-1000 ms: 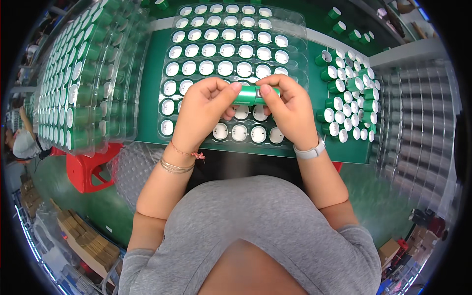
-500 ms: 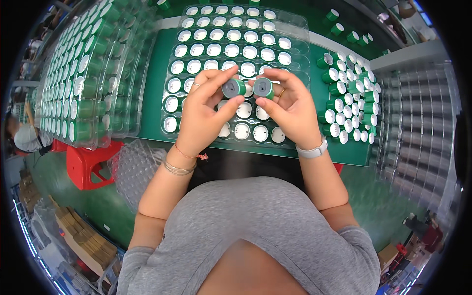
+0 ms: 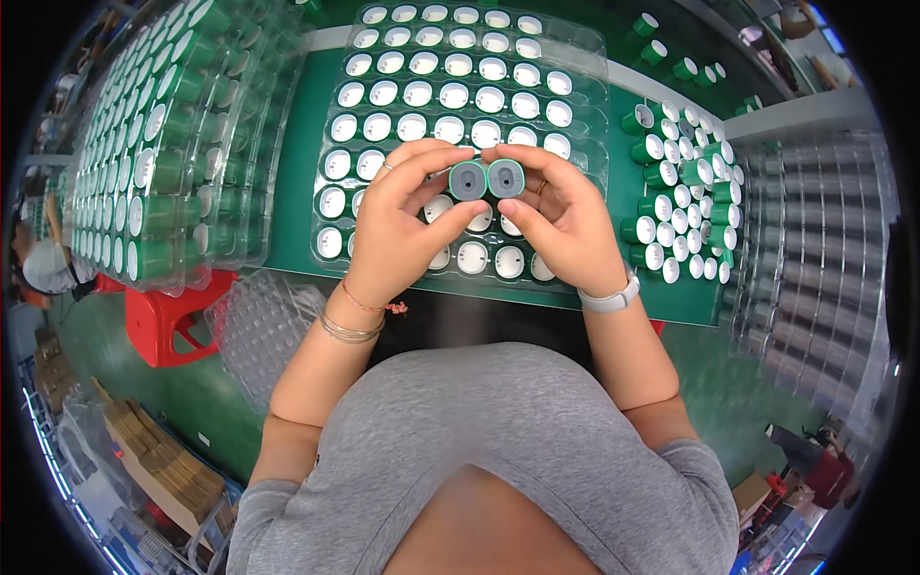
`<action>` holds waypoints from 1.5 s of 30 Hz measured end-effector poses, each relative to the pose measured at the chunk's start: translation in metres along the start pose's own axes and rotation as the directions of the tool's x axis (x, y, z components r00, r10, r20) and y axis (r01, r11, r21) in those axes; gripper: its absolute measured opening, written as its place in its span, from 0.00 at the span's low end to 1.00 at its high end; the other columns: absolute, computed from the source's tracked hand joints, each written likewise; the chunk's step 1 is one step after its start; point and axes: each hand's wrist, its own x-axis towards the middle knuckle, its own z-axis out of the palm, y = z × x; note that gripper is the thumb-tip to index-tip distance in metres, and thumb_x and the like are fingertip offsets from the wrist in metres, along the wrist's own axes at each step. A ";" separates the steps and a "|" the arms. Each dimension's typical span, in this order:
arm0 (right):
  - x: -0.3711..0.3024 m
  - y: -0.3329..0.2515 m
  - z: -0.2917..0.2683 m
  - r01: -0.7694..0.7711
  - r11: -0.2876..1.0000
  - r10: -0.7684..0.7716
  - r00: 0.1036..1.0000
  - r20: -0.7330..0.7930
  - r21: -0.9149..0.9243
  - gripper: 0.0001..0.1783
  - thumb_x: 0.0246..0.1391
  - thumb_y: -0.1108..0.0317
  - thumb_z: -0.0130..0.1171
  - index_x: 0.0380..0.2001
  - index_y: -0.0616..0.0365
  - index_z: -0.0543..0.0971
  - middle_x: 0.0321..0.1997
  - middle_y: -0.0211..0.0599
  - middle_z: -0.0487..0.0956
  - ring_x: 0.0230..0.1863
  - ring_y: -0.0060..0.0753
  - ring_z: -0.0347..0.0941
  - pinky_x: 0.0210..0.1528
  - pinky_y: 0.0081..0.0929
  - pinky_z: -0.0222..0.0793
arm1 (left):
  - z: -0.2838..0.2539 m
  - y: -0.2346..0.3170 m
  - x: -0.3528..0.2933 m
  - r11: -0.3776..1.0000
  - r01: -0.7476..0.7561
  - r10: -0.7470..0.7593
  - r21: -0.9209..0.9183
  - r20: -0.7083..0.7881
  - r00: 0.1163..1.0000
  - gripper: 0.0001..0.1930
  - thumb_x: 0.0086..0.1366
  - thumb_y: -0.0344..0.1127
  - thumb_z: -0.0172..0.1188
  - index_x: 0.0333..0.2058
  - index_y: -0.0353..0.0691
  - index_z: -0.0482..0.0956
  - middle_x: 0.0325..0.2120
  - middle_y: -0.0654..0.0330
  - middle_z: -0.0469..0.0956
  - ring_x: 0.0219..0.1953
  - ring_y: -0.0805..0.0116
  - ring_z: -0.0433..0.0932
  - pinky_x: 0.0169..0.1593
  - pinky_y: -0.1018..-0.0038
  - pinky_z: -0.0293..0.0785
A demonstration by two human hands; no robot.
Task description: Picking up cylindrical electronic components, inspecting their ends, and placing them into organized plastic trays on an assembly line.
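Observation:
Between the thumb and fingers of my left hand (image 3: 407, 206) is a small green cylinder (image 3: 468, 180) with a dark grey end facing up. My right hand (image 3: 561, 211) grips a matching green cylinder (image 3: 506, 178), its grey end also turned up. The two pieces sit side by side, their rims touching or nearly so. Each grey end has a small dark mark in its middle. Below them lies a clear plastic tray (image 3: 324, 177) filled with rows of like pieces, white ends up. My hands cover part of its middle rows.
Stacked clear trays of green pieces (image 3: 144, 182) stand at the left. On the green table (image 3: 623, 91), many loose green pieces (image 3: 680, 192) gather at the right. Empty-looking clear trays (image 3: 815, 259) lie beyond them. A red stool (image 3: 158, 326) is on the floor at left.
Both cylinders have come together from a small gap, and their grey ends now face up more squarely. Each hand keeps its hold.

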 end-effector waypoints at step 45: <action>-0.001 -0.012 0.005 0.224 0.814 -0.184 0.975 0.127 -0.537 0.18 0.53 0.74 0.55 0.47 0.57 0.81 0.44 0.40 0.74 0.42 0.34 0.71 0.42 0.25 0.67 | 0.001 0.000 -0.004 0.999 0.015 -0.019 -0.035 -0.118 0.993 0.22 0.54 0.20 0.67 0.50 0.33 0.78 0.49 0.54 0.74 0.48 0.68 0.78 0.51 0.74 0.79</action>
